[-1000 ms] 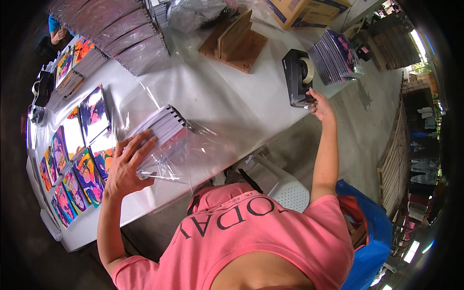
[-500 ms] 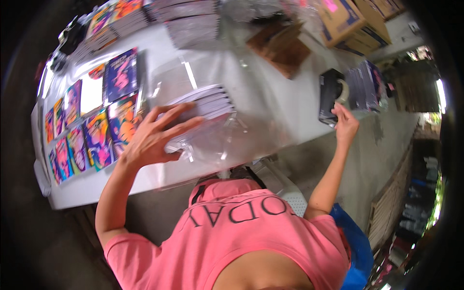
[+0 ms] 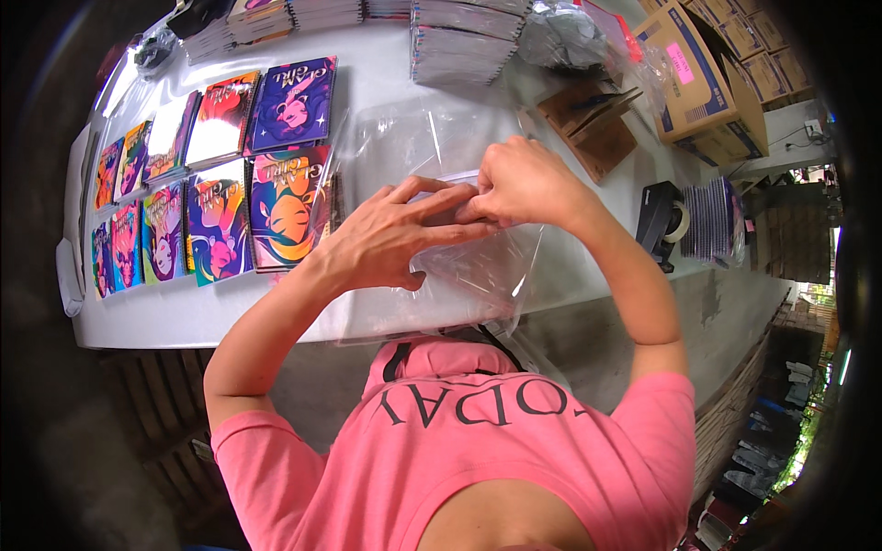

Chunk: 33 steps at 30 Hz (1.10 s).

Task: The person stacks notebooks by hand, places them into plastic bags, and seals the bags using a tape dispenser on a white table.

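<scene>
A stack of notebooks (image 3: 461,174) in a clear plastic bag (image 3: 390,138) lies before me on the white table, mostly hidden under my hands. My left hand (image 3: 381,230) spreads its fingers flat over the wrapped stack, holding nothing. Beside its fingertips, my right hand (image 3: 528,184) presses down with its fingers curled closed; whatever they pinch is hidden. To the right stands a black tape dispenser (image 3: 655,220) with a roll of tape (image 3: 680,222), apart from both hands.
Colourful spiral notebooks (image 3: 294,106) lie in two rows at the left of the table (image 3: 184,317). Wrapped notebook stacks (image 3: 464,46) line the back. A brown flat piece (image 3: 588,133), a cardboard box (image 3: 703,87) and a notebook row (image 3: 709,220) stand rightward.
My right hand has gone left from the tape dispenser to the wrapped stack, beside my left hand. My left hand stays on the stack. The whole view has shifted.
</scene>
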{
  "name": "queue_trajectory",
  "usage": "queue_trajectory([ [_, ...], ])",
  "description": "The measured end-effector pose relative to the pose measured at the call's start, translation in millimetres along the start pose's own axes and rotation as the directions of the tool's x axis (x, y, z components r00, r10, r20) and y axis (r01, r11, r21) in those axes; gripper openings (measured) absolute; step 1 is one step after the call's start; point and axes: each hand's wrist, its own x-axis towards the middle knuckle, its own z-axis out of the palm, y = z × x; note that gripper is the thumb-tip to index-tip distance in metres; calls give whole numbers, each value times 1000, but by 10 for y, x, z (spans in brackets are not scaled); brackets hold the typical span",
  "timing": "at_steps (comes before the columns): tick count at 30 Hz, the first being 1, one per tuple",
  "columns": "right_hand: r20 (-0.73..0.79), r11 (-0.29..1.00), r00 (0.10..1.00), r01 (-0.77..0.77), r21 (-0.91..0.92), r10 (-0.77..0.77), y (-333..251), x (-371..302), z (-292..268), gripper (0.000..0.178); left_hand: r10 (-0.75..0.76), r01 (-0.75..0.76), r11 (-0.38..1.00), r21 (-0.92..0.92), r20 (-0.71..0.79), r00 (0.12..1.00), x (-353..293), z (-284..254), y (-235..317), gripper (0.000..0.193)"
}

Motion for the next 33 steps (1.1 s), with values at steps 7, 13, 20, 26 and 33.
queue_trajectory([
  [7, -114, 939, 993, 24, 342, 16, 823, -417, -90, 40, 23, 64, 986, 152, -509, 860, -62, 289, 43, 58],
  [13, -641, 518, 768, 554, 652, -13, 553, -354, 1080, 31, -390, 208, 921, -330, -803, 452, 91, 483, 189, 18],
  [20, -509, 562, 859, 443, 698, -46, 450, -231, 779, 23, -546, 402, 836, -374, -648, 531, 89, 354, 343, 31],
  [26, -281, 283, 960, 267, 921, 11, 499, -31, 590, 64, -823, 294, 427, -855, -232, 519, 194, 186, -44, 34],
  [33, 67, 226, 998, -61, 972, -16, 679, 127, 532, 30, -728, 294, 444, -846, -149, 669, 167, 205, -214, 67],
])
